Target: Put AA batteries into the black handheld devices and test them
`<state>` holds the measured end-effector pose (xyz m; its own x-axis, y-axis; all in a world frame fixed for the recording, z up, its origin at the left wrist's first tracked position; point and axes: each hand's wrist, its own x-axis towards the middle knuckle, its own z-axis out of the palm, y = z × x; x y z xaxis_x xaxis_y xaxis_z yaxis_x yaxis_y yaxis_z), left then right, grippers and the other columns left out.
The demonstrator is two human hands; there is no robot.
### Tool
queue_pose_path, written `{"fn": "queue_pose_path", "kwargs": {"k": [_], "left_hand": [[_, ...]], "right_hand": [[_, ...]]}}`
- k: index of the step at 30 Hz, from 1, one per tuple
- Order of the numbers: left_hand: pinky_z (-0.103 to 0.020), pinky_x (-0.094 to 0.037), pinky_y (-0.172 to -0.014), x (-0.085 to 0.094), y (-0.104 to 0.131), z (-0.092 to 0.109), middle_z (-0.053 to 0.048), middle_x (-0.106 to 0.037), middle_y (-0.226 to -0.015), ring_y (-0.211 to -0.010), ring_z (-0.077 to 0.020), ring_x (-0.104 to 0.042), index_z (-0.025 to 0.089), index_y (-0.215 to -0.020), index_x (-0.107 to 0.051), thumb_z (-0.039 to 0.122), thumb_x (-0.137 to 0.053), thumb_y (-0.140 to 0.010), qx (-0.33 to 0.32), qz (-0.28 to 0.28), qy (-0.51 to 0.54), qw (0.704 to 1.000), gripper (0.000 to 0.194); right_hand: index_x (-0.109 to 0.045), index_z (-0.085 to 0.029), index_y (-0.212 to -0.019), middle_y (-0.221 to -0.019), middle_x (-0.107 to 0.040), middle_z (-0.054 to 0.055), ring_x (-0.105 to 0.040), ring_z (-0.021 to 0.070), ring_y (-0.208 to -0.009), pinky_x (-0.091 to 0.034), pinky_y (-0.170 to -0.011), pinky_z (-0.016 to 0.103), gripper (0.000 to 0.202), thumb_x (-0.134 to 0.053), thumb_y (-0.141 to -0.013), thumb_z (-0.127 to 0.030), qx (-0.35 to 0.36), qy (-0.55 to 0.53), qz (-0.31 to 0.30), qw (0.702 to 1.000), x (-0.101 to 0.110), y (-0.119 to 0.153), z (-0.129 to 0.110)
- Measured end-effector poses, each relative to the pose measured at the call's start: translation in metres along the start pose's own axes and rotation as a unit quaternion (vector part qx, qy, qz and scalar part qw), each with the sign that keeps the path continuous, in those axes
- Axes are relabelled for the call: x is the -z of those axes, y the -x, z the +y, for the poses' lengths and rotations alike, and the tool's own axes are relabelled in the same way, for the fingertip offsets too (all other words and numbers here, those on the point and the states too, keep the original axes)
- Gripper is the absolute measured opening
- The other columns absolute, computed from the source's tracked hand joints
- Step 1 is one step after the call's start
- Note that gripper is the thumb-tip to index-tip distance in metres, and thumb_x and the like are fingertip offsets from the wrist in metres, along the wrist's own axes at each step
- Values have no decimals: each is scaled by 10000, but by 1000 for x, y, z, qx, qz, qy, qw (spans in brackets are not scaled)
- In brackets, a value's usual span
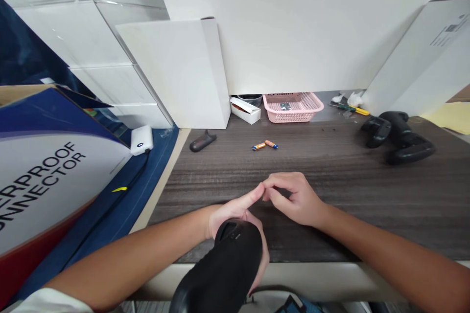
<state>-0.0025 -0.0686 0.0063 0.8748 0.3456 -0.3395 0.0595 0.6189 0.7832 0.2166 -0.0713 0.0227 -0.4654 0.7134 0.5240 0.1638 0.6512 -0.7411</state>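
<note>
My left hand (238, 210) is wrapped under a black rounded device (227, 264) near the table's front edge, its thumb stretched up and to the right. My right hand (293, 198) is just right of it, fingers curled with thumb and fingertips together, touching the left thumb's tip. Whatever the right fingertips may hold is too small to make out. Beyond the hands lie two small batteries, one (259, 146) beside the other (271, 144), orange with blue ends. A dark elongated cover (202, 141) rests to their left.
Along the back are a white box (246, 110), a pink basket (293, 110) and a yellow-handled tool (360, 110). Black controllers (398, 137) sit at the right. A white device (141, 140) with a cable is at the left, near a large printed box (55, 171).
</note>
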Motion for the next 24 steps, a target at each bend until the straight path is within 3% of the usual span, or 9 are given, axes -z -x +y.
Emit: {"fn": "queue_pose_path", "kwargs": {"k": [3,6,9,12,16,18,20,22,24], "left_hand": [[-339,-385,-417,4,0,8,-53,-402,-393,-371,-174,-335,181,-541,-644,955,-217,-868,93,-73,33,992,942],[-356,-440,-456,6,-2,14,-129,-580,-518,-464,-229,-489,118,-708,-752,986,-115,-827,108,-86,38,990,1083],[-366,-494,-482,6,-4,16,-156,-650,-601,-499,-242,-551,96,-821,-780,971,-114,-844,87,-50,52,994,1101],[-384,-562,-496,8,-5,18,-148,-655,-613,-469,-220,-558,101,-782,-747,934,-156,-890,46,-33,87,995,1027],[-355,-629,-527,17,-3,29,-143,-703,-761,-570,-208,-648,81,-912,-740,771,-300,-1006,-19,36,109,993,824],[-360,-645,-530,23,-2,37,-145,-705,-835,-622,-208,-667,68,-992,-728,703,-367,-1028,-45,95,103,989,731],[-349,-646,-517,27,-1,42,-145,-695,-897,-647,-198,-663,64,-1024,-708,666,-420,-1030,-72,146,88,983,667],[-331,-640,-500,28,0,45,-129,-684,-938,-652,-185,-659,89,-1079,-677,651,-446,-1027,-98,176,79,976,610],[-327,-630,-476,28,0,45,-101,-678,-948,-624,-174,-654,142,-1174,-619,691,-440,-1015,-127,186,64,972,599]], "right_hand": [[-747,-205,-914,-798,-751,18,-670,147,-701,-499,-697,278,191,-581,-1007,-225,-7,6,-18,1000,1,0,1],[-760,-209,-966,-857,-775,29,-692,160,-746,-509,-727,282,213,-592,-1040,-318,-37,12,-13,999,1,0,1],[-773,-198,-954,-856,-768,33,-689,162,-756,-504,-730,275,305,-569,-1067,-395,-72,-8,-16,997,0,1,1],[-784,-185,-1017,-874,-757,43,-683,173,-785,-504,-755,287,447,-464,-1106,-484,-117,-75,-9,990,-1,2,7],[-769,-190,-1140,-998,-754,72,-683,206,-912,-523,-834,313,605,-365,-1091,-637,-210,-156,66,963,0,0,23],[-763,-182,-1119,-1008,-736,88,-676,214,-898,-545,-760,306,680,-344,-1056,-713,-252,-197,99,942,3,-5,29],[-748,-177,-1121,-978,-708,95,-652,208,-791,-532,-583,286,723,-342,-1019,-766,-297,-251,98,916,5,-10,31],[-721,-188,-1178,-927,-676,78,-619,196,-705,-485,-453,259,667,-442,-983,-762,-325,-278,78,901,7,-15,31],[-690,-204,-1230,-858,-646,44,-605,184,-664,-476,-419,242,578,-621,-926,-690,-335,-260,65,904,8,-17,29]]}}
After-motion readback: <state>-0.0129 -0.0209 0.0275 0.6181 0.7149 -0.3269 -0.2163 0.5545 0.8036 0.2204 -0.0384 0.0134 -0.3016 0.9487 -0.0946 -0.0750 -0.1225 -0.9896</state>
